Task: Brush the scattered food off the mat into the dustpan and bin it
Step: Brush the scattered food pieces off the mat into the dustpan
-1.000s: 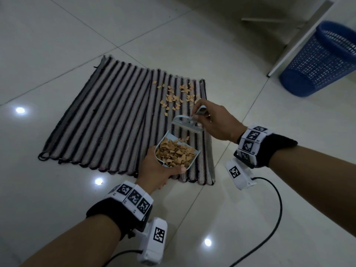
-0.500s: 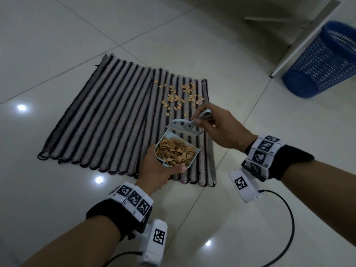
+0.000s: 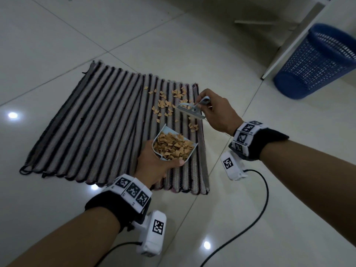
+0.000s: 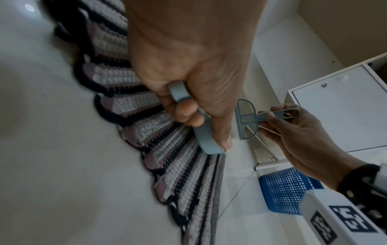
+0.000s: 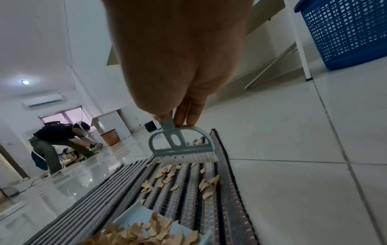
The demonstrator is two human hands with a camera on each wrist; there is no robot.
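A striped mat [image 3: 96, 132] lies on the tiled floor. Tan food flakes [image 3: 163, 105] are scattered over its far right part. My left hand [image 3: 154, 166] grips a pale blue dustpan [image 3: 163, 130] heaped with flakes, over the mat's near right part. In the left wrist view the dustpan's handle [image 4: 178, 92] runs through my curled fingers. My right hand [image 3: 213, 110] pinches the handle of a small grey-blue brush [image 3: 189, 110]. The brush [image 5: 180, 147] has its white bristles down at the mat [image 5: 188, 190], beyond most of the scattered flakes [image 5: 167, 174]. A blue mesh bin [image 3: 316, 62] stands at the far right.
A white furniture leg [image 3: 292, 35] slants down beside the bin. Cables [image 3: 256, 218] trail from my wrist cameras over the floor at the near right. Far off in the right wrist view, another person [image 5: 52, 140] bends over beside an orange basket [image 5: 109, 136].
My right hand has carried the brush from the dustpan's mouth away to the far side of the scattered flakes. The dustpan has stayed in my left hand.
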